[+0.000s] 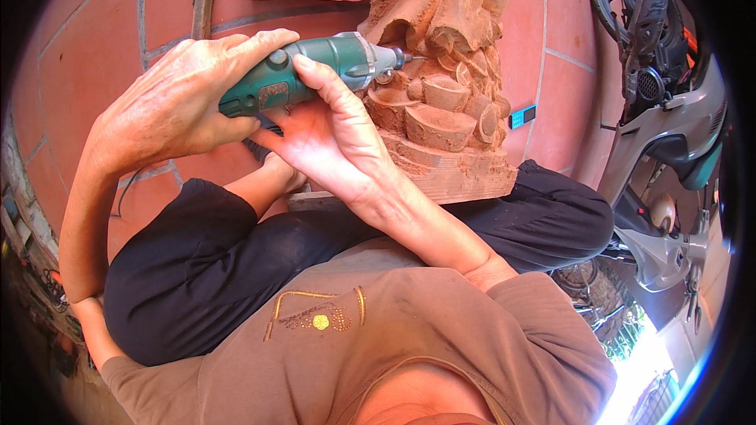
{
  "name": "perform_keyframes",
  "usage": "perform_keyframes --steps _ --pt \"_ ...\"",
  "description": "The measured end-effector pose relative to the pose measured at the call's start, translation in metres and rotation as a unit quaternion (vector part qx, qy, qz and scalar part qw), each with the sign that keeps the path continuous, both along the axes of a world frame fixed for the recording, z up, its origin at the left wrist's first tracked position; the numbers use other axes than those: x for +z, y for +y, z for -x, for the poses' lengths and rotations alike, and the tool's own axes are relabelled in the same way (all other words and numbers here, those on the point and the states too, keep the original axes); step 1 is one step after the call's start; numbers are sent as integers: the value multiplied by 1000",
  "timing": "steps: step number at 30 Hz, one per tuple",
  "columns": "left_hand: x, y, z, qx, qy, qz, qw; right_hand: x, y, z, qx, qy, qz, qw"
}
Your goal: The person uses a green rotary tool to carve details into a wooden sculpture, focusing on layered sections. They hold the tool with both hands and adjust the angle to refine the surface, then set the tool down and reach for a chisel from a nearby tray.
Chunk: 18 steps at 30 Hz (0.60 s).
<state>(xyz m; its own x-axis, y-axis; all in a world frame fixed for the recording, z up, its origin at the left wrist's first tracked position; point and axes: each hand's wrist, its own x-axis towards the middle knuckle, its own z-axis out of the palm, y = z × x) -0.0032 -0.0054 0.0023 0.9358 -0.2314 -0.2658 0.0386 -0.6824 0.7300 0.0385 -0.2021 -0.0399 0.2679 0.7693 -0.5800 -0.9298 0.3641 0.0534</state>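
Head view: half-curled hands [177,94] [335,142] grip a green rotary tool [337,53].

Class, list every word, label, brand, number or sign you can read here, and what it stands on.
No text can be read.
Green rotary tool: the marking on its body is too blurred.
Small blue device: too small to make out.
Brown shirt: stitched decoration, no legible words.
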Motion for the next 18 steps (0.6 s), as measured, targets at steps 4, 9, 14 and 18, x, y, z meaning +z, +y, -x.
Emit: perform_keyframes --steps 4,9,14,18 --pt "1 1 1 3 13 5 1000 0 1 0 5 3 9 1000" --pt "3 0 4 10 10 -1 1000 0 2 1 5 7 12 1000" --pt "4 0 4 5 18 -1 1000 0 2 1 8 10 17 1000" --pt "2 0 7 2 5 -5 1000 2 3 2 13 14 20 1000"
